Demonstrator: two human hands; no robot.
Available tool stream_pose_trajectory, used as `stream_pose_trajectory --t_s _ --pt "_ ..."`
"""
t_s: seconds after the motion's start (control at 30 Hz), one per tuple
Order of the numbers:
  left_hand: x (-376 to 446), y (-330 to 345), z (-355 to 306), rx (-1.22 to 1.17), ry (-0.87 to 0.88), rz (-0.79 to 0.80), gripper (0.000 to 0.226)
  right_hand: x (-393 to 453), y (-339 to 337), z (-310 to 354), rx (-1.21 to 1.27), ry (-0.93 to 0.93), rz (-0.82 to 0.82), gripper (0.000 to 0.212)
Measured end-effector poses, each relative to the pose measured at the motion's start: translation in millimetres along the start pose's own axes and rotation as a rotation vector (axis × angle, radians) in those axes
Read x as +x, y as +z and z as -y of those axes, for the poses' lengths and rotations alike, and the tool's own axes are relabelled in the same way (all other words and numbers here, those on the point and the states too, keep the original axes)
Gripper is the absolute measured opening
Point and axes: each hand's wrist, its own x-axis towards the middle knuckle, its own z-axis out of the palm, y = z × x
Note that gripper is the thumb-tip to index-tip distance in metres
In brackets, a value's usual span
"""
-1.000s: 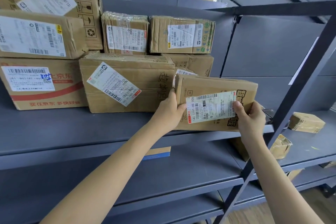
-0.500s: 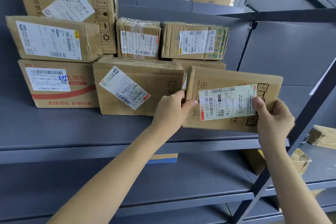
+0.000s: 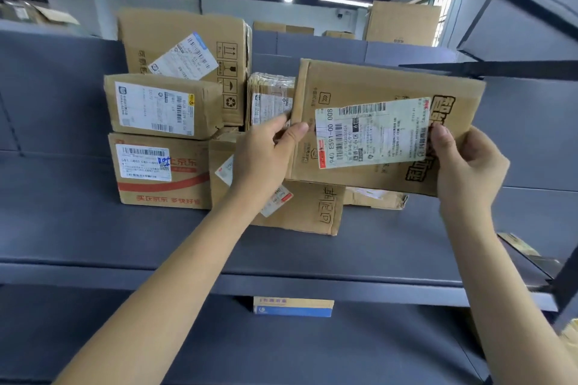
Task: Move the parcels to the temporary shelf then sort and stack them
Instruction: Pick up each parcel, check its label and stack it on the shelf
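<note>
I hold a flat brown cardboard parcel (image 3: 369,84) with a white shipping label up in the air, above the shelf board. My left hand (image 3: 266,153) grips its left edge, thumb on the front. My right hand (image 3: 466,166) pinches its right edge near the black printed characters. Behind and below it, parcels are stacked on the grey shelf (image 3: 125,244): a box with red print (image 3: 156,194), a labelled box (image 3: 162,106) on top of that, a tall box (image 3: 184,44) at the back, and a wide box (image 3: 312,212) under my left wrist.
A taped bundle (image 3: 269,97) stands behind my left hand. A small carton (image 3: 375,198) lies under the held parcel. A blue and yellow box (image 3: 292,306) sits on the lower shelf. A dark steel upright (image 3: 566,284) rises at the right. More cartons stand on far racks.
Both hands have lifted the flat parcel up off the shelf board to the level of the upper stacked boxes. The view has tilted upward, showing the ceiling lights.
</note>
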Motion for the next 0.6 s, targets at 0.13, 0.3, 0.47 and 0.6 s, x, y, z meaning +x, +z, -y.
stream_pose_trajectory --t_s 0.13,0.3,0.47,0.6 --pt "17 -18 12 0.138 -0.018 -0.031 0.028 -1 37 6 0.003 -0.017 0.108 0.033" --pt "41 -31 24 0.22 -0.063 -0.089 0.027 5 79 9 -0.039 -0.06 0.169 0.024" --pt "67 -33 51 0.293 -0.177 0.029 0.032 16 112 -3 -0.135 -0.019 0.353 0.015" --pt "75 -30 63 0.29 -0.208 0.019 0.029 22 124 -8 -0.14 -0.035 0.383 0.019"
